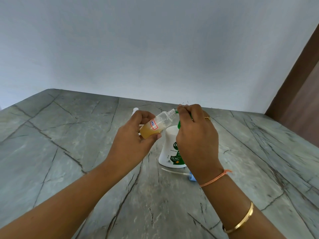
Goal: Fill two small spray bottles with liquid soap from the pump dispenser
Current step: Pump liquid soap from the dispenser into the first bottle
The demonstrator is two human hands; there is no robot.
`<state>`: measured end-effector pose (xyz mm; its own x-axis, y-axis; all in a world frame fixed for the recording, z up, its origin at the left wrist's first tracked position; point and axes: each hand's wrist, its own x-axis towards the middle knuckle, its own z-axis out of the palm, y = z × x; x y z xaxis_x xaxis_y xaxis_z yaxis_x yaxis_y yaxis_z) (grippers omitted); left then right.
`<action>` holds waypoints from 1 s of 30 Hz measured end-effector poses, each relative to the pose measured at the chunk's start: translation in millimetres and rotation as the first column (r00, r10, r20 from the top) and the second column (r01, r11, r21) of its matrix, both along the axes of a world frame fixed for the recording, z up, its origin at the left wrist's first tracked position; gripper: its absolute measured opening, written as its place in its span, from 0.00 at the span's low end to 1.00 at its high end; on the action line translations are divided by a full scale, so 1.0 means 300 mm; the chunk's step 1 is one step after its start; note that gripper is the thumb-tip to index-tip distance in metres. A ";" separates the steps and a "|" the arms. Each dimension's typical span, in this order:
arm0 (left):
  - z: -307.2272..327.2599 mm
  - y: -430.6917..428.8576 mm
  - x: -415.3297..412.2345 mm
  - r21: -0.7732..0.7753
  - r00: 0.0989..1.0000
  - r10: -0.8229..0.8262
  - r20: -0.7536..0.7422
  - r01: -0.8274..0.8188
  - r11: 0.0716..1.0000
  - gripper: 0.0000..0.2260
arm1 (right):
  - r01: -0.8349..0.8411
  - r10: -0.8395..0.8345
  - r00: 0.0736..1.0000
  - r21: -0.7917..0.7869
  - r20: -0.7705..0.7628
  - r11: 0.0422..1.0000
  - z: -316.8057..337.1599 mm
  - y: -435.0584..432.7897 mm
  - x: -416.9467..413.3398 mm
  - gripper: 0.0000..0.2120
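The left hand (136, 138) grips a small clear plastic spray bottle (158, 124), fingers and thumb curled round its lower half. The bottle is uncapped, tilted neck-up to the right, with amber liquid filling roughly its lower half; it bears a red-bordered label.

The right hand (195, 135) is curled over the green pump head (179, 124) of a white plastic soap dispenser (170, 147). The green spout tip meets the bottle's open neck.

The dispenser stands upright on the grey veined stone table (69, 152). A blue spray cap with a white dip tube (174, 171) lies just in front of it, partly hidden by the right wrist.

A white object (135, 110) shows behind the left hand; it cannot be identified.
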<state>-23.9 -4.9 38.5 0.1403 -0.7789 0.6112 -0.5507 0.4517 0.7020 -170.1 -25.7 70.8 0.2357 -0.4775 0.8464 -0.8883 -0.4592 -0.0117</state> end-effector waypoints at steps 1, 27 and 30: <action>-0.001 -0.001 0.001 -0.002 1.000 -0.001 0.002 0.001 1.000 0.17 | 0.004 -0.004 1.000 -0.008 -0.002 1.000 -0.004 -0.001 0.001 0.20; -0.002 -0.002 0.002 0.026 1.000 0.020 0.022 -0.021 0.999 0.17 | -0.055 0.047 0.997 0.121 0.064 0.991 0.023 0.002 -0.005 0.17; -0.002 -0.001 0.002 0.028 1.000 0.020 0.023 -0.021 0.999 0.17 | -0.060 0.051 0.997 0.156 0.063 0.986 0.045 0.003 -0.013 0.15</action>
<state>-23.4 -5.2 37.9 0.1431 -0.7931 0.5920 -0.5753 0.4201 0.7018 -173.9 -24.7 84.4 0.2175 -0.5940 0.7745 -0.8572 -0.4957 -0.1395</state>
